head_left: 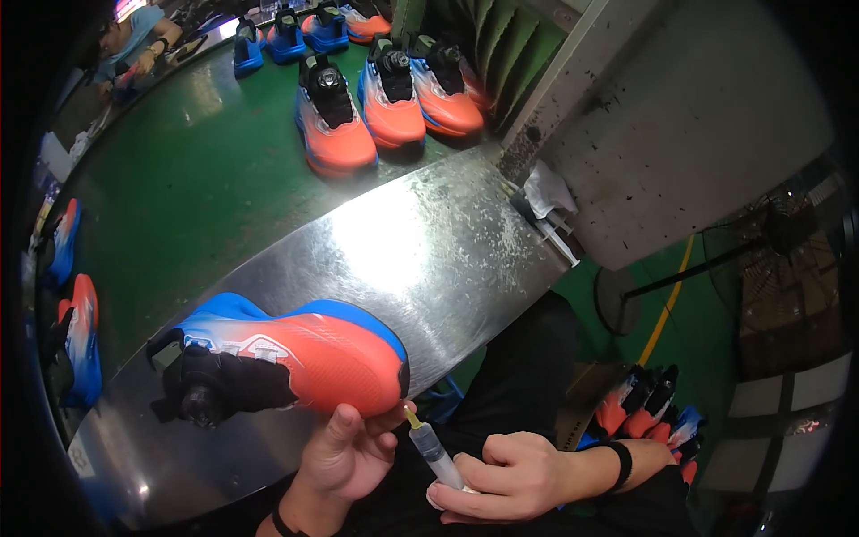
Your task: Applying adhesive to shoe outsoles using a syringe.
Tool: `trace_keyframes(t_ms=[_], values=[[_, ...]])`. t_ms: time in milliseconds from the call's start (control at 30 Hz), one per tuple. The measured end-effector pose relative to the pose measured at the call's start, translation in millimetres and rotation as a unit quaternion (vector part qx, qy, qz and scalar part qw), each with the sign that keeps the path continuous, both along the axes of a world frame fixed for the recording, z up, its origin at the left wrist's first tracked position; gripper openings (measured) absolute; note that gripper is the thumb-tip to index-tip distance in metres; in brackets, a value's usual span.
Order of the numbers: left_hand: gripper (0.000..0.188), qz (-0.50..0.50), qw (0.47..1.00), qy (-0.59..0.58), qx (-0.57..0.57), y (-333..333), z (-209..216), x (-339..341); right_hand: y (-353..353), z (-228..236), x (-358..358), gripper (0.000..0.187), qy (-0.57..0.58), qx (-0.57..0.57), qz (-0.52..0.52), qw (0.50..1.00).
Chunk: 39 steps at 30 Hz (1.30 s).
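Note:
A coral-and-blue sports shoe (344, 362) with a black collar and a dial lies tilted on its side over the metal ledge, toe to the right. My left hand (344, 456) holds it by the toe, thumb on the near side and fingers partly hidden beneath. In my right hand (514, 474) is a clear syringe (432, 452) with a yellow tip, gripped near its plunger end. That tip points up at the edge of the sole by the toe; whether it touches I cannot tell.
Behind the metal ledge (447, 224), a green belt (197, 170) carries several similar shoes (391, 112). Another syringe (559, 243) and white tissue (548, 190) lie beside a grey metal panel (680, 116). More shoes (640, 403) sit in a carton at right, below a fan (761, 259). Another person (134, 49) works far left.

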<state>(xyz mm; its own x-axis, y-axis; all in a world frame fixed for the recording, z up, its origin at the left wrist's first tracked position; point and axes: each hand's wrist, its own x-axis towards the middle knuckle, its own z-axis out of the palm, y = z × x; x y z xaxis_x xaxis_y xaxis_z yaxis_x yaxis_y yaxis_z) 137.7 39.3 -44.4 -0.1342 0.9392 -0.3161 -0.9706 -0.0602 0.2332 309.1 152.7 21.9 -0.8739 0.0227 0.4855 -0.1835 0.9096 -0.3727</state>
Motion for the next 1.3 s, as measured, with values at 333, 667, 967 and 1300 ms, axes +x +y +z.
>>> trace_keyframes(t_ms=[333, 667, 967, 1300], values=[[0.045, -0.014, 1.0, 0.014, 0.007, 0, -6, -1, 4, 4, 10, 0.032, -0.02, -0.015, 0.031, 0.999], [0.066, 0.038, 0.995, 0.022, -0.088, -107, 16, -10, 88, -29, -15, 0.061, -0.046, -0.025, -0.096, 0.994], [0.065, 0.039, 0.937, 0.326, -0.117, -55, 37, -65, 112, -61, -38, 0.062, -0.041, -0.035, -0.15, 0.987], [0.021, 0.104, 0.937, 0.319, -0.093, 41, 18, -138, 116, -55, -41, 0.067, -0.041, -0.046, -0.153, 0.986]])
